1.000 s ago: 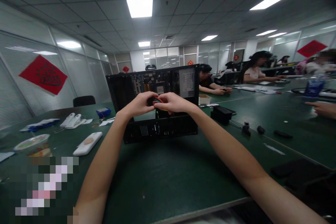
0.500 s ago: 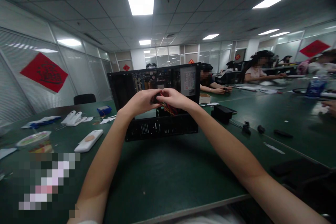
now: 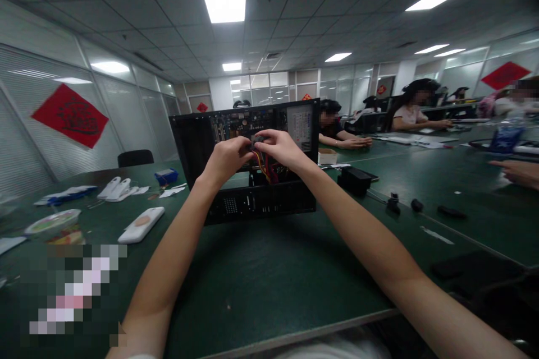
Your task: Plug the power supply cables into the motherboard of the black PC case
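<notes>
An open black computer case [image 3: 261,202] stands in front of me on the green table, its inside facing me. Within it are a motherboard [image 3: 248,122] and a power supply [image 3: 300,126] with a white label. At the middle of the opening, my left hand [image 3: 227,158] pinches at a dark cable connector [image 3: 255,140]. Fingers of my right hand [image 3: 281,150] close on the same connector from the other side. Red, yellow and black power cables [image 3: 266,169] hang below my fingertips. My hands partly hide the connector and the board behind.
To the left lie a white device [image 3: 141,225], a plastic cup [image 3: 54,225] and a blue box [image 3: 167,176]. On the right are a black box [image 3: 354,179] and small black parts [image 3: 393,203]. Other people [image 3: 415,109] sit across the table; a co-worker's hand [image 3: 520,171] shows at right.
My hands have shifted, fingertips drawn up around the connector, which now shows more, along with more of the coloured cables. A co-worker's hand reaches further in from the right.
</notes>
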### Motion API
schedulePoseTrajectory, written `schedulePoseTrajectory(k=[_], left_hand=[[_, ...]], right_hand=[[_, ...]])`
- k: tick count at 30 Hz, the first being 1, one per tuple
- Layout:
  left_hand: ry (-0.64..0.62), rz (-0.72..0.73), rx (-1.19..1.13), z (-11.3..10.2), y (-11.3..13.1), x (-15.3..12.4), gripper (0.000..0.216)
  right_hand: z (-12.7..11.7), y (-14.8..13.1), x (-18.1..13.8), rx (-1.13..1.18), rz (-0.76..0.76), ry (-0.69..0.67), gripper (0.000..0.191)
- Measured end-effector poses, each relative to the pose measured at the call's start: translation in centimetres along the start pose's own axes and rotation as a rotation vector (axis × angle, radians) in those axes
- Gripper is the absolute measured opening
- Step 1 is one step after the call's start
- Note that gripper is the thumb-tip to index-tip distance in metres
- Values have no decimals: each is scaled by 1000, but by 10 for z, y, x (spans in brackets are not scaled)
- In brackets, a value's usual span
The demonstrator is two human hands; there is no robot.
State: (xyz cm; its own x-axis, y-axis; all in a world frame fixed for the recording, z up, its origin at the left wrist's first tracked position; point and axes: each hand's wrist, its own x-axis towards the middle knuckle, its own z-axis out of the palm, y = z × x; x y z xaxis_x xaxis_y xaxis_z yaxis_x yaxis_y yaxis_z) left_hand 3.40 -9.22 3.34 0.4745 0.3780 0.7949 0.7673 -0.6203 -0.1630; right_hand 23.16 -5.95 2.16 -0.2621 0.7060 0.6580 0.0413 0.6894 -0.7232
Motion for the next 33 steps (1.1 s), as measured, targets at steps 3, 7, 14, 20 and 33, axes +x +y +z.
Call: schedulePoseTrajectory(k=[3,7,14,20,33], left_hand=[[49,-36,-34,6,1,-1,27],[107,-13,-39,14,-1,-6,33],[117,48,-20,21,-7,-9,23],[102,84,1,27,-12,-9,23],[-107,-132,-94,75,-43,-23,14]], right_hand=[[0,-2,-2,37,-7,11,42],[2,0,-2,108,-1,29,45],[5,6,-2,-141,-201,111,40],[-4,24,-7,-671,-665,78,37],[-5,76,-7,-1173,-234,-121,30]])
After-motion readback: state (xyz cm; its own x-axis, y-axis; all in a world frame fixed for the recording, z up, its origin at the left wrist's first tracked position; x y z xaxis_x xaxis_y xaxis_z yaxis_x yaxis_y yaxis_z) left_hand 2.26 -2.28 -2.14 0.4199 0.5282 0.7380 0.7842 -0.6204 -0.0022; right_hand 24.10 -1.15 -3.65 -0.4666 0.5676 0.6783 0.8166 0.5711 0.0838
